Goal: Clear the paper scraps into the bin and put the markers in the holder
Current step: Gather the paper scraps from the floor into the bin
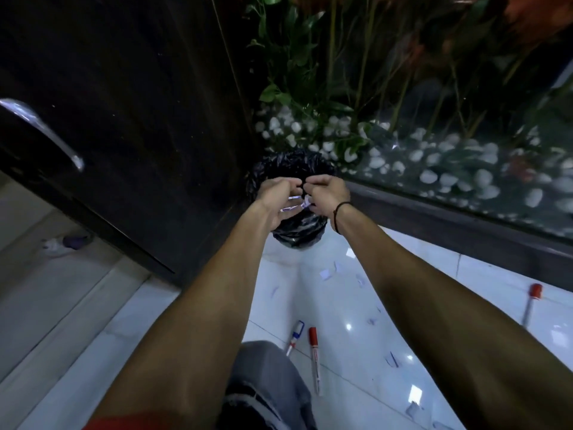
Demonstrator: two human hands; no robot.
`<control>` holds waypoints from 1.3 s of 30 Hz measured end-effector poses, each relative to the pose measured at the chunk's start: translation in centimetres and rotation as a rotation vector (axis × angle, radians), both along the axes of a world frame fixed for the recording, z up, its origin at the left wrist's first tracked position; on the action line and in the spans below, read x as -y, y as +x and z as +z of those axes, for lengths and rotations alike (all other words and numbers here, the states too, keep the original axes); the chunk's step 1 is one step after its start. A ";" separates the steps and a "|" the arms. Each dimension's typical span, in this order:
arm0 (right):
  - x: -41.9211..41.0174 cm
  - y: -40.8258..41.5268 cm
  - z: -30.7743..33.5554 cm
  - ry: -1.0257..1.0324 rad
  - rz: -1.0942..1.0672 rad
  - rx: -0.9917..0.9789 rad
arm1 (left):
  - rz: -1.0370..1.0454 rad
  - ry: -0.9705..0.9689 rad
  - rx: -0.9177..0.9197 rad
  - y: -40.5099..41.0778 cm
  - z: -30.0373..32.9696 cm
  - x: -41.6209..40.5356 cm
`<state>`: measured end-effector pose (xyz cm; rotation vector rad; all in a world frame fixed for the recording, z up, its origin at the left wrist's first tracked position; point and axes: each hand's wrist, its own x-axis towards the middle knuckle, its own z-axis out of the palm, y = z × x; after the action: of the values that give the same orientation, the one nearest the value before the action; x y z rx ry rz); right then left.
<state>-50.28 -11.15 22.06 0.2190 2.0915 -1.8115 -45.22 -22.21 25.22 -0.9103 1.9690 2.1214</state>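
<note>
Both my hands are held together over the bin (297, 234), which is lined with a black bag. My left hand (277, 197) and my right hand (325, 193) are cupped around a bunch of white paper scraps (297, 204), fingers curled over them. More small paper scraps (328, 273) lie scattered on the white tiled floor behind the bin. Three markers lie on the floor: a blue-capped one (294, 335), a red one (314, 355) beside it, and a red-capped one (531, 302) at the right. No holder is in view.
A dark door (124, 119) with a metal handle (46, 128) stands at the left, right next to the bin. A glass-fronted planter (449, 169) with white pebbles and plants runs along the right. My knee (266, 377) in grey trousers is below.
</note>
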 end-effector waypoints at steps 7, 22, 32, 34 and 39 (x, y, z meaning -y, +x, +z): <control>-5.3 9.2 -4.8 0.267 -0.005 -0.239 | -0.219 -0.212 0.063 5.8 -4.4 -4.2; -18.4 17.9 -17.2 0.622 0.024 -0.063 | -0.405 -0.726 0.513 11.5 -20.8 -3.7; -20.1 19.0 -19.4 0.769 0.146 -0.091 | -0.598 -0.989 0.053 11.4 -22.2 -15.7; -21.2 17.8 -19.5 0.795 0.160 -0.167 | -0.584 -1.071 0.024 10.2 -21.9 -14.7; -24.2 12.4 -20.8 0.963 0.212 -0.277 | -0.697 -1.023 0.241 6.8 -21.6 -11.2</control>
<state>-37.87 13.04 1.30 -0.0252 2.8952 -0.6237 -38.39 -11.06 3.58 -0.3775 2.6515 0.5664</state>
